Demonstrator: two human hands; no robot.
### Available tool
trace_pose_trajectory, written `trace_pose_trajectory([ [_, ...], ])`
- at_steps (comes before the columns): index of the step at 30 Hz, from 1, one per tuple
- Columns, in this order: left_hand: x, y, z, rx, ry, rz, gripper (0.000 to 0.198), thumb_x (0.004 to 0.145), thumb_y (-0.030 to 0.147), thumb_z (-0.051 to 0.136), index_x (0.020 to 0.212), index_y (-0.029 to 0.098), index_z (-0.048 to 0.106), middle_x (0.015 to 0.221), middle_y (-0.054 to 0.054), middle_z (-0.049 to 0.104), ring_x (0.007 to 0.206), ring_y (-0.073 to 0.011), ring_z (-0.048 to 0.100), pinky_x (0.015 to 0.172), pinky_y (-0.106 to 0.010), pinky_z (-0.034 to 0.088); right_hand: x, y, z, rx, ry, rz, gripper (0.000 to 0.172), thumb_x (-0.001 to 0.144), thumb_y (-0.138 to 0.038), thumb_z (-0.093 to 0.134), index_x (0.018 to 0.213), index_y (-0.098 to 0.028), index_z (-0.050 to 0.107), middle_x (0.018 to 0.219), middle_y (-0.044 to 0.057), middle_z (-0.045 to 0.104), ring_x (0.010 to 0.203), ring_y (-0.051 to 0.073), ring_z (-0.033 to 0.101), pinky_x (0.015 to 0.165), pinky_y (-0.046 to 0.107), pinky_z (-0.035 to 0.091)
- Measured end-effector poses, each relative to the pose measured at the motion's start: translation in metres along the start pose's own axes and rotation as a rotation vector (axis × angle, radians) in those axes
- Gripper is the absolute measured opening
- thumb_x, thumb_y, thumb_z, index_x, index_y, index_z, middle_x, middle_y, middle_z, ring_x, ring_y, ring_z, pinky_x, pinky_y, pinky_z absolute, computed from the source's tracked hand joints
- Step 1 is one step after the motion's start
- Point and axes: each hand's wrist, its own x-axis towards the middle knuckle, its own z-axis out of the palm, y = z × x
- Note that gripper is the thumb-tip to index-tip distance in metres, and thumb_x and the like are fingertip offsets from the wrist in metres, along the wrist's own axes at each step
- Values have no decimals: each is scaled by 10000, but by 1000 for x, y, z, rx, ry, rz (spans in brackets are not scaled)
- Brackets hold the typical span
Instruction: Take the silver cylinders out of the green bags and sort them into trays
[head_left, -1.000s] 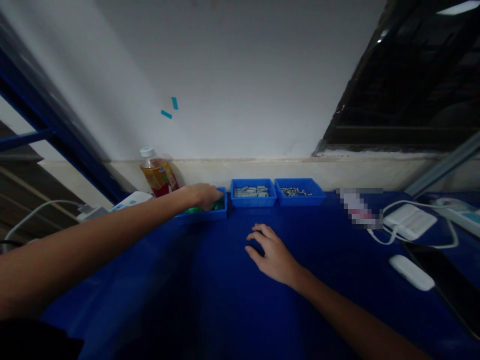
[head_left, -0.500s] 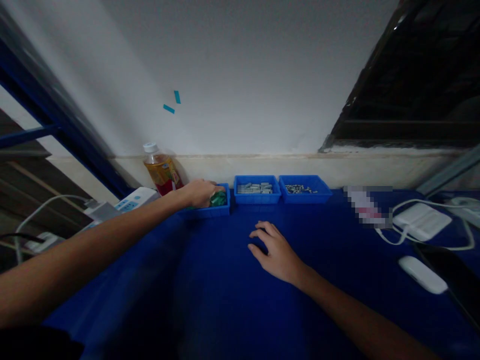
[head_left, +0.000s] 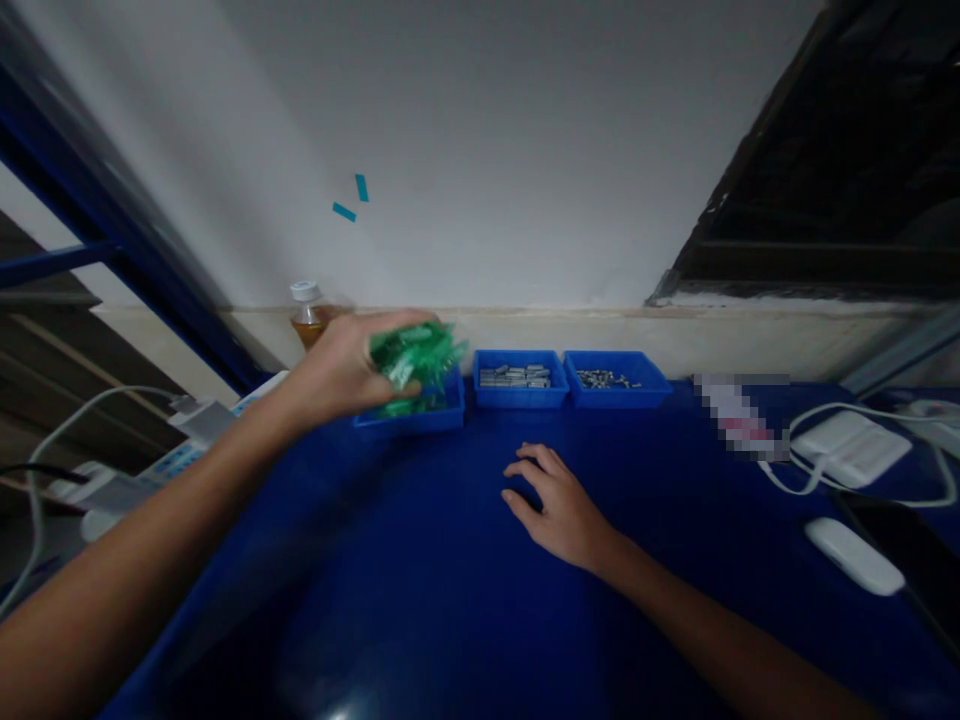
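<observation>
My left hand point(head_left: 341, 370) is raised above the left blue bin point(head_left: 420, 418) and grips a bunch of green plastic bags point(head_left: 416, 352). More green shows inside that bin. My right hand point(head_left: 559, 505) rests on the blue table cover point(head_left: 450, 580) with fingers spread and curled over a small dark thing I cannot make out. The middle blue bin point(head_left: 520, 392) holds several grey metal parts. The right blue bin point(head_left: 616, 390) holds small silvery pieces.
A drink bottle point(head_left: 309, 312) stands by the wall behind my left hand. White devices with a cable point(head_left: 847, 450) and a white oblong thing point(head_left: 853, 555) lie at the right. A white power strip and cables point(head_left: 187, 425) sit at the left edge.
My left hand has lifted out of the left bin, bringing up a bunch of green bags. My right hand has stayed in place.
</observation>
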Motion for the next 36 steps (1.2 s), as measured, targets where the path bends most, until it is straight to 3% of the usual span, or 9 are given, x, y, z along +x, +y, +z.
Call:
trace_pose_trajectory([
  [4,-19,59,39,205,-399,92,529,758,163,590,1259,287,473,1105,-70,616,892,-221,639,726,-307,518,1,2,1,11,-6,-19,174,838,-223,569,1007,-195,603,1105,106,521,1086,247,495,949,423,437],
  [8,-27,80,77,283,-673,-3,508,771,243,613,1261,281,482,1056,-102,610,871,-269,642,671,-349,535,2,4,2,25,23,-42,171,819,-191,570,988,-185,594,1097,108,521,1096,247,483,966,422,423],
  [13,-23,76,64,156,-838,-153,979,651,576,700,1453,320,200,1462,-169,326,1318,-433,297,933,-547,406,4,7,2,57,35,-32,270,804,-100,508,1056,-190,545,1051,83,555,1067,226,495,970,421,409],
  [15,-19,66,45,43,-851,-103,1081,616,686,655,1473,299,124,1525,-152,192,1370,-406,197,1013,-528,332,4,8,1,51,35,-31,331,791,-73,493,1100,-187,522,1055,81,560,1053,224,497,962,419,409],
  [17,-13,47,29,-61,-710,-70,857,790,656,490,1472,264,150,1505,-112,276,1348,-303,309,1035,-403,342,4,9,2,46,33,-47,351,779,-55,486,1103,-184,524,1056,82,558,1040,220,499,945,404,416],
  [21,-1,-7,23,308,-350,-380,520,946,446,264,1303,127,466,1247,-145,575,1112,-260,554,933,-360,417,3,13,3,56,37,-94,297,776,-48,491,1030,-184,562,1031,77,555,1018,208,503,928,384,421],
  [26,5,-45,44,347,-702,-326,492,828,460,514,1228,178,561,1199,-125,616,1046,-256,597,880,-317,453,3,16,4,57,31,-108,222,807,-87,518,996,-186,581,997,63,560,979,198,514,899,369,425],
  [30,17,-47,48,398,-812,-430,650,723,453,646,1294,168,520,1174,-160,633,1017,-296,611,857,-353,474,3,16,3,58,33,-131,190,816,-112,538,983,-188,586,987,58,563,978,196,517,899,376,423],
  [36,32,-47,69,361,-872,-493,356,627,358,729,917,152,743,770,-113,728,630,-239,665,642,-317,536,3,14,0,67,23,-123,140,831,-139,550,952,-192,595,963,51,569,958,190,528,889,377,428],
])
